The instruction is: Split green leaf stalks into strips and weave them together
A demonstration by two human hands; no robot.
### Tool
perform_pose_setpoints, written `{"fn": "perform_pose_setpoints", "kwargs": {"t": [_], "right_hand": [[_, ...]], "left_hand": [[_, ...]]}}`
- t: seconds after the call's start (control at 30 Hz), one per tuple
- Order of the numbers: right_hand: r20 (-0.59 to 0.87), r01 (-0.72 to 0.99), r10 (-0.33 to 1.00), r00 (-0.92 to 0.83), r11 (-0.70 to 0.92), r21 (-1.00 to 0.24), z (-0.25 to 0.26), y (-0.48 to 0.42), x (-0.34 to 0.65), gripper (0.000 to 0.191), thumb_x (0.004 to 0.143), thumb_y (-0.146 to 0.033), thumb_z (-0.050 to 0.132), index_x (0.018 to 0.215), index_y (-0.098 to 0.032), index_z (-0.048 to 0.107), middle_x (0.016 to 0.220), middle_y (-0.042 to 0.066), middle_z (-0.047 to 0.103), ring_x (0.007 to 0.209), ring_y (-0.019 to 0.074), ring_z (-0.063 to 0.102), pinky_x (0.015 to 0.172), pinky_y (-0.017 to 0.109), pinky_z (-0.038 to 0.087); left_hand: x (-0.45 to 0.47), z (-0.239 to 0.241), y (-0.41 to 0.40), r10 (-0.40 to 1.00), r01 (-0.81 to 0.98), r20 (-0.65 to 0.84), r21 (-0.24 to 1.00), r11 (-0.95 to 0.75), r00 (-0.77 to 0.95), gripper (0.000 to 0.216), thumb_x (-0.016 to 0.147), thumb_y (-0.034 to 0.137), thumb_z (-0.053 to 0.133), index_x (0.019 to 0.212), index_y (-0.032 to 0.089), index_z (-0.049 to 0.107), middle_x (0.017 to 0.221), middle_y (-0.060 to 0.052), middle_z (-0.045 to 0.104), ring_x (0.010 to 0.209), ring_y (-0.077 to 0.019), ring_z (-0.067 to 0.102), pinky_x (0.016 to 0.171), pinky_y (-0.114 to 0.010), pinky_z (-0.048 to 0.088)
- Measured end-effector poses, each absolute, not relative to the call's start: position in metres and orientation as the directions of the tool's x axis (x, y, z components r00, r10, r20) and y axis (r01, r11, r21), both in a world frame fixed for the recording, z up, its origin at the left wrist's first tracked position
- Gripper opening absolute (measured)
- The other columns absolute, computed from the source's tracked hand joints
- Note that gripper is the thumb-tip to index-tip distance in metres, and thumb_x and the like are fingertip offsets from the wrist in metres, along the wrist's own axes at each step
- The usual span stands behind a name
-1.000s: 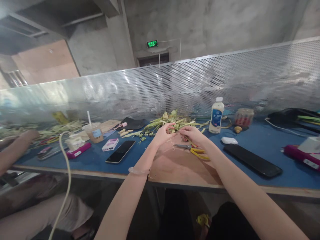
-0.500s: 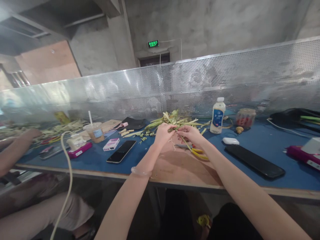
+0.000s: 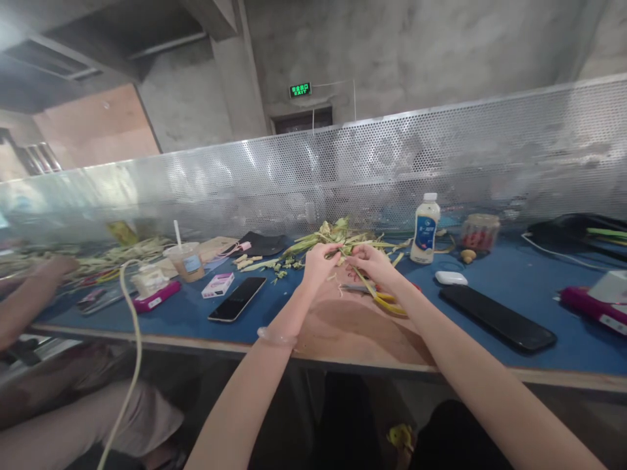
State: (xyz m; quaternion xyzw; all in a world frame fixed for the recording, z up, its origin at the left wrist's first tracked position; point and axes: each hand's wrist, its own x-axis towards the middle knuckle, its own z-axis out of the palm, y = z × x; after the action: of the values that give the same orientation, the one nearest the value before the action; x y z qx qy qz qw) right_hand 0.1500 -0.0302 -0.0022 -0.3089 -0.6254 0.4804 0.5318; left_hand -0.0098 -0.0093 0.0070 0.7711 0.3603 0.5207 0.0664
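Observation:
My left hand (image 3: 319, 262) and my right hand (image 3: 374, 265) nearly meet over the middle of the table, fingers pinched together. Between them is a thin pale-green plant strip (image 3: 363, 279), part of which trails down below my right hand. Its finer details are too small to make out. Just behind my fingers lies a loose heap of green and straw-coloured leaf strips (image 3: 337, 230). Under my right hand rests a tool with yellow looped handles (image 3: 390, 303) and a metal end, partly hidden by my wrist. Small green plant bits (image 3: 281, 267) lie left of my left hand.
A phone (image 3: 238, 299), a small box (image 3: 218, 285) and a drink cup (image 3: 189, 262) stand to the left. Rightward are a bottle (image 3: 425, 230), a white earphone case (image 3: 451, 278), a black slab (image 3: 497, 316) and a jar (image 3: 480, 233). A co-worker's arm (image 3: 34, 290) reaches in far left.
My fingers have shifted only slightly around the plant strip, and both hands stay in about the same place. The co-worker's hand at far left has moved a little.

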Motion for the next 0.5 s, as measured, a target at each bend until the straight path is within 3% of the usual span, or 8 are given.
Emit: {"fn": "perform_pose_setpoints", "kwargs": {"t": [0.33,0.43,0.5], "right_hand": [[0.376,-0.139,0.878,-0.295,0.350,-0.926,0.0010,-0.0379,0.1477,0.035,0.067,-0.036,0.063,0.087,-0.023,0.037,0.060,-0.006,0.059,0.047,0.0115,0.057,0.045,0.024,0.046],[0.402,-0.026,0.884,-0.236,0.408,-0.913,0.0007,-0.0364,0.1494,0.032,0.072,-0.041,0.056,0.092,-0.023,0.038,0.059,-0.006,0.057,0.044,0.0115,0.055,0.044,0.025,0.045],[0.498,0.151,0.863,-0.085,0.505,-0.850,0.0004,-0.0341,0.1521,0.028,0.079,-0.043,0.046,0.097,-0.023,0.040,0.057,-0.005,0.055,0.044,0.0123,0.052,0.046,0.026,0.044]], "left_hand": [[-0.0086,0.0093,-0.0088,0.646,0.420,0.741,0.536,-0.733,0.182,0.024,0.074,0.018,0.054,0.096,0.017,0.064,0.095,-0.005,0.066,0.087,-0.0150,0.060,0.083,-0.028,0.045],[-0.0106,0.0115,-0.0094,0.655,0.410,0.724,0.542,-0.734,0.215,0.024,0.074,0.016,0.052,0.096,0.018,0.063,0.098,-0.005,0.065,0.090,-0.0152,0.060,0.085,-0.030,0.045],[-0.0123,0.0124,-0.0093,0.651,0.409,0.719,0.532,-0.741,0.244,0.029,0.073,0.013,0.052,0.101,0.019,0.059,0.103,-0.004,0.063,0.092,-0.0152,0.060,0.087,-0.031,0.044]]}}
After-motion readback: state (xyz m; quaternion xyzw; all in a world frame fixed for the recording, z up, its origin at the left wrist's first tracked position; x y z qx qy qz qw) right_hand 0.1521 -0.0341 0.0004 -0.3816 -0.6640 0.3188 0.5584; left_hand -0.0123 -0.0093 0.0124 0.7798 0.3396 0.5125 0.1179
